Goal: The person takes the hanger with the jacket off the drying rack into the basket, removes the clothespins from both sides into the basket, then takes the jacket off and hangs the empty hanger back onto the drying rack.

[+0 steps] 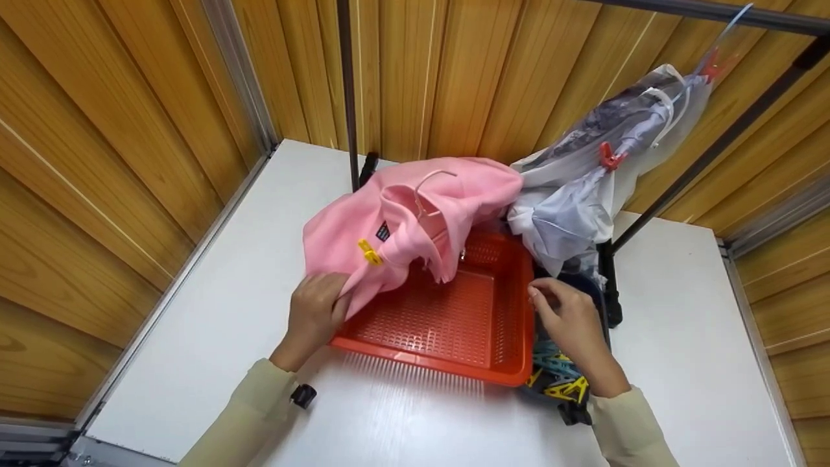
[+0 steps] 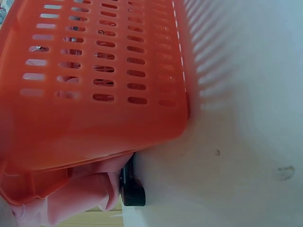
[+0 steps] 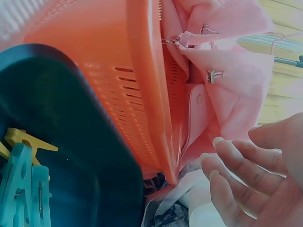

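A pink garment (image 1: 415,227) with a dark label lies over the far side of a red basket (image 1: 447,373). A hanger (image 1: 425,194) pokes up through its neck opening, and a yellow clothespin (image 1: 369,252) is clipped to the cloth. My left hand (image 1: 318,311) grips the garment's near left edge, beside the basket's left side; the left wrist view mostly shows the basket wall (image 2: 94,123). Loosely bent, the fingers of my right hand (image 1: 574,321) hold nothing, just past the basket's right rim. Metal clips (image 3: 213,75) show at the pink cloth in the right wrist view.
A dark bin (image 3: 52,85) holding teal and yellow clothespins (image 1: 567,389) stands against the basket's right side. White and grey clothes (image 1: 570,207) with red clothespins hang from a black rack (image 1: 713,13). Wood-patterned walls (image 1: 480,78) enclose the white table (image 1: 194,311).
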`<state>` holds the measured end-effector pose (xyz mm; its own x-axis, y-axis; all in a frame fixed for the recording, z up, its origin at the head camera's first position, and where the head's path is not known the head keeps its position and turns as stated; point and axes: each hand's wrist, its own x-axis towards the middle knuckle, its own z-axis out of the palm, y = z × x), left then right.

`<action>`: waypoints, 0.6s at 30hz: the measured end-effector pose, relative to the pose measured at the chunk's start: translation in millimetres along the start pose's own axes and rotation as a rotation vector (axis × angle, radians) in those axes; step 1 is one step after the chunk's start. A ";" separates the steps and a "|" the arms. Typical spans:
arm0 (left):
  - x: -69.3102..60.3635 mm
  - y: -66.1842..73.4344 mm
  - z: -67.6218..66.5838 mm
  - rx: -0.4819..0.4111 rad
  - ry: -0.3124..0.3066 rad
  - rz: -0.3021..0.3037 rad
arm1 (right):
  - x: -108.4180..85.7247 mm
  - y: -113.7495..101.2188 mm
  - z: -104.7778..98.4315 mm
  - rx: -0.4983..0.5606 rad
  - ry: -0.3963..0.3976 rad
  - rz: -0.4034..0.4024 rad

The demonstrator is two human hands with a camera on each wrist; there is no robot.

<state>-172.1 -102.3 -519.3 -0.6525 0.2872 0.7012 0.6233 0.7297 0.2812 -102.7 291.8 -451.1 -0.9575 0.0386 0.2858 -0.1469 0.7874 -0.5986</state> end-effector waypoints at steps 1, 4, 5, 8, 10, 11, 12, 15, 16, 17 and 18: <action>-0.1 -0.1 0.0 0.000 0.001 0.001 | 0.3 -0.9 0.4 0.006 0.002 -0.001; 0.0 -0.3 0.1 -0.001 -0.001 0.000 | 1.4 -3.4 2.0 0.005 0.017 -0.009; 0.0 -0.3 0.1 0.000 -0.003 -0.001 | 1.7 -4.1 2.5 0.002 0.021 -0.010; 0.2 -0.4 0.5 -0.001 -0.007 -0.004 | 2.8 -5.9 4.3 -0.005 0.030 -0.018; 0.0 -0.4 0.6 -0.009 -0.006 -0.007 | 3.9 -7.3 5.2 -0.005 0.030 -0.024; -0.1 -0.6 0.8 -0.014 -0.003 -0.006 | 4.5 -8.1 5.5 -0.001 0.029 -0.024; -0.1 -0.6 0.8 -0.019 0.000 -0.007 | 5.0 -8.8 5.9 0.001 0.028 -0.027; -0.4 -0.7 0.7 -0.022 0.006 -0.002 | 6.5 -11.5 6.6 0.002 0.026 -0.031; -0.4 -0.7 0.7 -0.020 0.004 -0.002 | 6.7 -12.2 6.9 0.003 0.027 -0.033; -0.3 -0.8 0.5 -0.016 0.003 0.000 | 7.1 -12.9 7.2 0.006 0.028 -0.036; -0.2 -0.8 0.3 -0.014 0.000 0.000 | 7.5 -13.7 7.5 0.006 0.028 -0.039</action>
<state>-172.5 -102.7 -519.8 -0.6523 0.2873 0.7014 0.6294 0.7208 0.2902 -109.7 276.7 -446.4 -0.9436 0.0255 0.3300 -0.1855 0.7849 -0.5911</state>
